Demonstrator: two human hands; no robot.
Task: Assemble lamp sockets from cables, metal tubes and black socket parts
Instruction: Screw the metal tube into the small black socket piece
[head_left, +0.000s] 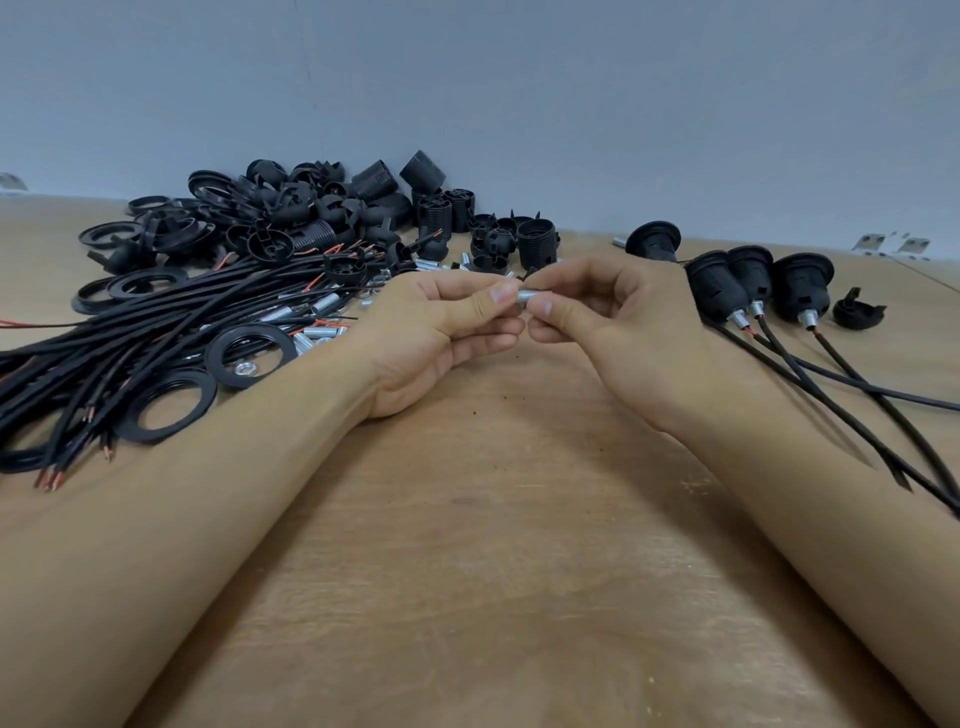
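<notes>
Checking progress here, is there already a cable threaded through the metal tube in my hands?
No, the metal tube, pinched between left hand and right hand, shows no cable leaving it.

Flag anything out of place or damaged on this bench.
Nothing looks damaged. One black socket part lies alone on its side right of the finished sockets, apart from the parts pile. Dark specks dot the table.

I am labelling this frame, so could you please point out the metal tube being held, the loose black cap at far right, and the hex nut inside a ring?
metal tube (523, 298): head view, bare middle between fingertips.
black cap (858, 312): head view, domed top.
hex nut (242, 368): head view, upper face.
</notes>
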